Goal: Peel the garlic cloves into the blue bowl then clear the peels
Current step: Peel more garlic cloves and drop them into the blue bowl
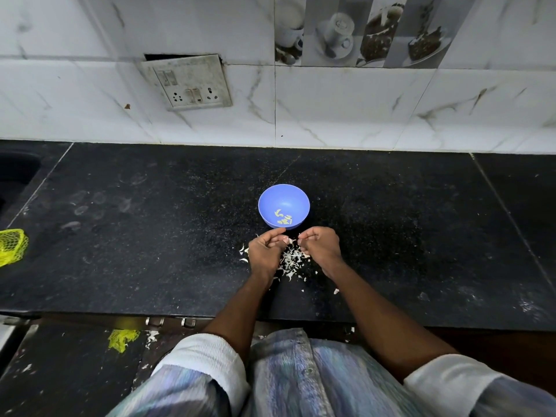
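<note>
Nearest me, my left hand [266,254] and right hand [320,246] are curled together over the peels [290,260]; whether they pinch a clove I cannot tell, it's hidden. Peels scatter toward five o'clock, so a careless sweep could flick more off the counter [150,236] edge. The blue bowl [283,206] sits at twelve o'clock just beyond my knuckles, holding peeled cloves [284,218].

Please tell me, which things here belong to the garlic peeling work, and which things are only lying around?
Belong to the job:
blue bowl with peeled cloves
peels on the counter
left hand and right hand, fingers curled close together over the peels; what they pinch is too small to tell

Just lying about:
yellow net at the counter's left edge
net scrap lower down
wall socket
</note>
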`<control>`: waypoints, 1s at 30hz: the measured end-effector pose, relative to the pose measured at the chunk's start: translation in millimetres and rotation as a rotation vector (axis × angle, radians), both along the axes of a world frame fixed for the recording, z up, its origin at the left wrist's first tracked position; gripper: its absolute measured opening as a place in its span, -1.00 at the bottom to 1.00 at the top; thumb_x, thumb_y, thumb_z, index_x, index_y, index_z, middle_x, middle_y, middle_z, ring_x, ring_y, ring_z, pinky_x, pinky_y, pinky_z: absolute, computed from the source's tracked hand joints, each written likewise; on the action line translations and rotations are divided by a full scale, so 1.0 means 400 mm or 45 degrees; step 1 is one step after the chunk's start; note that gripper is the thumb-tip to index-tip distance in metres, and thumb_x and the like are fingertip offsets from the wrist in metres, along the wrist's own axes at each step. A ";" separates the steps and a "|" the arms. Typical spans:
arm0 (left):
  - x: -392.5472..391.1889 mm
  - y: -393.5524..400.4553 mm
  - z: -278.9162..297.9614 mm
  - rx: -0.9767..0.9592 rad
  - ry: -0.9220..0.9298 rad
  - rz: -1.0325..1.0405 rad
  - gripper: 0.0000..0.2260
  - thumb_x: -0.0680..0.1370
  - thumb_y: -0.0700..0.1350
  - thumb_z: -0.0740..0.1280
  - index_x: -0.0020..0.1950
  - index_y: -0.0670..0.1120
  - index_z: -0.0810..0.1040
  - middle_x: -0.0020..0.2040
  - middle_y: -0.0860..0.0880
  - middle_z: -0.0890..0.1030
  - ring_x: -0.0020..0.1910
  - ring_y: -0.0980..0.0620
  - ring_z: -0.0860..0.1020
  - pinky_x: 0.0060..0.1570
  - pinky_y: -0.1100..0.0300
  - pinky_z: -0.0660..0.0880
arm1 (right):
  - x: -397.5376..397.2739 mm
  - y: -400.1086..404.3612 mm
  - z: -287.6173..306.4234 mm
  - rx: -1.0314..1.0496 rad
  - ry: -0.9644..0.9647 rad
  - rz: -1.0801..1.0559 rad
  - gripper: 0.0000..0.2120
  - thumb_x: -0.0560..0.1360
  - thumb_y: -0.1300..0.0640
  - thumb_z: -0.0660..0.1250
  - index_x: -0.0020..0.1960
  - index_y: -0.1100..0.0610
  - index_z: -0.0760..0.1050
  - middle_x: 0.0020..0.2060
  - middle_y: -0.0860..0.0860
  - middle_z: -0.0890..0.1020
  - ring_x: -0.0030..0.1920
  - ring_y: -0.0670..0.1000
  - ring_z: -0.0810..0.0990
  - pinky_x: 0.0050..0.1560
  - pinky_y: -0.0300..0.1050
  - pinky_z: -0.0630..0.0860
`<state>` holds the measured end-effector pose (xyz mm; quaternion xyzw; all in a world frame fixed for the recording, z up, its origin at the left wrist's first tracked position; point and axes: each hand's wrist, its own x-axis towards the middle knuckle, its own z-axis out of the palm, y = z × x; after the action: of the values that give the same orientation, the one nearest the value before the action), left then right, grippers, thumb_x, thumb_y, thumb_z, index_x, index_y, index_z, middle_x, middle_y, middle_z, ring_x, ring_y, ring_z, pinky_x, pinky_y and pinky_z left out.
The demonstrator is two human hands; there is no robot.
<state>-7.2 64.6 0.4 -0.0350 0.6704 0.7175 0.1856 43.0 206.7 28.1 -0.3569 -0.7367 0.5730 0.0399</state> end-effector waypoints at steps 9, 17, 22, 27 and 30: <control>0.003 0.007 0.001 -0.055 -0.003 0.036 -0.78 0.51 -0.35 0.51 0.04 -0.06 0.75 -0.13 -0.08 0.77 -0.12 0.05 0.72 0.05 0.15 0.66 | 0.007 -0.010 0.014 -0.157 0.043 0.152 -0.96 0.48 0.22 0.48 -0.11 0.19 0.71 -0.25 0.11 0.75 -0.26 -0.02 0.67 -0.25 -0.16 0.56; 0.001 0.001 -0.004 -0.183 0.126 -0.106 -0.74 0.51 -0.41 0.47 0.01 -0.06 0.76 -0.20 0.00 0.74 -0.23 0.17 0.64 -0.09 0.30 0.58 | 0.009 -0.005 0.013 -0.104 -0.056 0.204 -0.85 0.39 0.35 0.37 -0.17 0.20 0.70 -0.31 0.12 0.72 -0.32 -0.02 0.62 -0.29 -0.15 0.54; 0.003 -0.001 -0.008 -0.183 0.099 -0.136 -0.80 0.53 -0.39 0.48 0.05 -0.13 0.75 -0.15 -0.06 0.75 -0.20 0.14 0.64 -0.06 0.29 0.59 | 0.010 -0.012 -0.001 -0.027 -0.075 0.215 -0.89 0.47 0.24 0.38 -0.17 0.13 0.68 -0.26 0.11 0.73 -0.31 -0.08 0.62 -0.30 -0.16 0.54; -0.003 -0.007 -0.016 -0.192 0.067 -0.161 -0.81 0.53 -0.36 0.49 0.06 -0.12 0.75 -0.16 -0.07 0.75 -0.17 0.12 0.65 -0.02 0.25 0.60 | 0.008 -0.009 -0.013 0.074 -0.008 0.249 -0.89 0.52 0.24 0.40 -0.14 0.12 0.67 -0.29 0.10 0.71 -0.33 -0.07 0.61 -0.29 -0.12 0.55; 0.004 -0.004 -0.013 -0.176 0.067 -0.161 -0.80 0.54 -0.39 0.46 0.06 -0.14 0.74 -0.18 -0.05 0.74 -0.21 0.17 0.65 -0.07 0.30 0.59 | 0.008 -0.010 -0.011 0.156 0.043 0.214 -0.92 0.53 0.17 0.45 -0.14 0.09 0.69 -0.33 -0.01 0.71 -0.35 -0.12 0.63 -0.24 -0.13 0.59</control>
<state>-5.6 63.0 -5.0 0.0138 0.7238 0.6572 0.2100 46.2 202.6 23.6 -0.2811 -0.7969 0.5341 0.0257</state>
